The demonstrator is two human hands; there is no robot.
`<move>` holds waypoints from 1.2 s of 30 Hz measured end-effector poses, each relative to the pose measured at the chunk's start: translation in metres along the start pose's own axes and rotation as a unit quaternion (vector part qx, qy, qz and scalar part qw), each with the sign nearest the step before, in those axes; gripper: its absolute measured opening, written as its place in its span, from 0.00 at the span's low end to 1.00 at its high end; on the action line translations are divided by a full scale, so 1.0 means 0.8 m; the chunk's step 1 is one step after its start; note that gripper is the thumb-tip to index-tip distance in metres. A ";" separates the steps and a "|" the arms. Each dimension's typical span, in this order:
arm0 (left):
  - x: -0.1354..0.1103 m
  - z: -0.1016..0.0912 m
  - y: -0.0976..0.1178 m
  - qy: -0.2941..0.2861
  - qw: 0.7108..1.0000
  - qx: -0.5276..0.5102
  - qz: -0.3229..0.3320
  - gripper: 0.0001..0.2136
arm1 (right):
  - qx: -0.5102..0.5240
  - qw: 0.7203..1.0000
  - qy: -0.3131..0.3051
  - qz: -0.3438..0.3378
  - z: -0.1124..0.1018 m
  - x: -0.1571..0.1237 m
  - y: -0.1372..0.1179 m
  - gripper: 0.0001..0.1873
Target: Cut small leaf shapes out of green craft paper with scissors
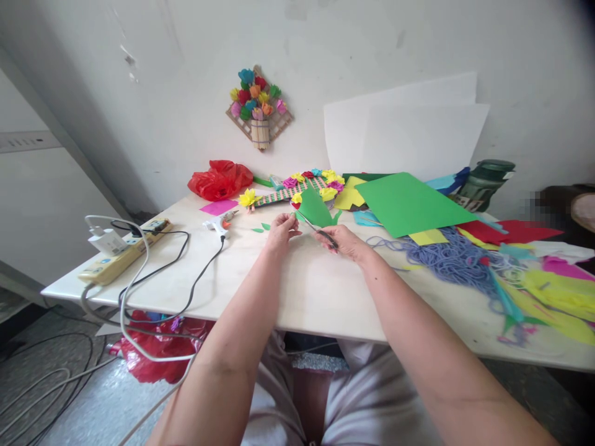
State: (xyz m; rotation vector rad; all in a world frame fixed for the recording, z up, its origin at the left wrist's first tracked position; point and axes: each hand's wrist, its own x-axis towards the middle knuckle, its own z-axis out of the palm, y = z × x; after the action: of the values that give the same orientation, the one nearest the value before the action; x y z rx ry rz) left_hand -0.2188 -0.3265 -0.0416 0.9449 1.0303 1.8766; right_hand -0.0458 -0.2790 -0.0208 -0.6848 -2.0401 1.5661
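Observation:
My right hand [343,241] is closed round the dark handles of a pair of scissors [329,239], whose thin blades point up and left toward my left hand. With thumb and fingers pinched together, my left hand [282,230] holds a small bit of green paper [294,214] at the blade tips, mostly hidden by the fingers. Just behind the blades is a cut piece of green paper [317,207]. Left of my left hand, small green paper leaves [265,227] lie on the table. Behind stands a guitar-shaped craft [290,193] decorated with paper flowers.
A white glue gun [217,224] and a power strip [125,253] with trailing cables lie left. A large green sheet [411,204], purple yarn [441,257] and coloured paper scraps cover the right, near a dark bottle [486,184]. A red plastic bag [220,179] sits at the back left.

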 end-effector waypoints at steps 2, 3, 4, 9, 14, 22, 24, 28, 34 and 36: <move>0.000 -0.001 0.000 0.019 1.000 0.014 0.005 0.16 | -0.002 1.000 -0.001 0.002 -0.001 -0.001 -0.001 0.18; 0.000 -0.001 0.000 0.027 0.999 0.017 0.005 0.16 | -0.001 1.000 -0.003 0.004 -0.001 -0.001 -0.001 0.18; 0.000 0.000 0.000 0.032 0.999 0.020 0.005 0.16 | 0.001 1.000 -0.005 0.005 -0.002 -0.002 -0.001 0.18; -0.001 0.002 0.001 0.041 0.999 0.017 0.006 0.16 | 0.006 1.000 -0.015 0.008 -0.002 -0.003 -0.003 0.16; 0.001 -0.002 0.001 0.040 0.999 0.007 0.004 0.15 | 0.020 0.999 -0.024 0.026 0.000 -0.005 -0.005 0.15; 0.003 -0.005 0.000 0.033 0.998 0.045 -0.002 0.13 | 0.009 0.998 -0.045 0.037 -0.003 -0.009 -0.008 0.15; 0.002 -0.004 0.000 0.032 0.999 0.044 -0.002 0.13 | 0.008 0.998 -0.044 0.039 -0.003 -0.009 -0.008 0.15; 0.001 -0.003 0.000 0.033 0.999 0.044 -0.004 0.14 | 0.014 0.998 -0.043 0.046 -0.002 -0.008 -0.007 0.15; 0.002 -0.004 -0.001 0.033 0.998 0.049 -0.007 0.14 | 0.010 0.998 -0.041 0.043 -0.001 -0.010 -0.008 0.14; 0.003 -0.005 -0.002 0.032 0.998 0.049 -0.006 0.14 | 0.006 0.998 -0.036 0.042 -0.001 -0.010 -0.008 0.14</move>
State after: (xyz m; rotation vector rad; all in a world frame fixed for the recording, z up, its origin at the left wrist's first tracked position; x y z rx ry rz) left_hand -0.2225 -0.3252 -0.0438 0.9373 1.1724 1.8721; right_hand -0.0399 -0.2850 -0.0150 -0.7275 -2.0754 1.6712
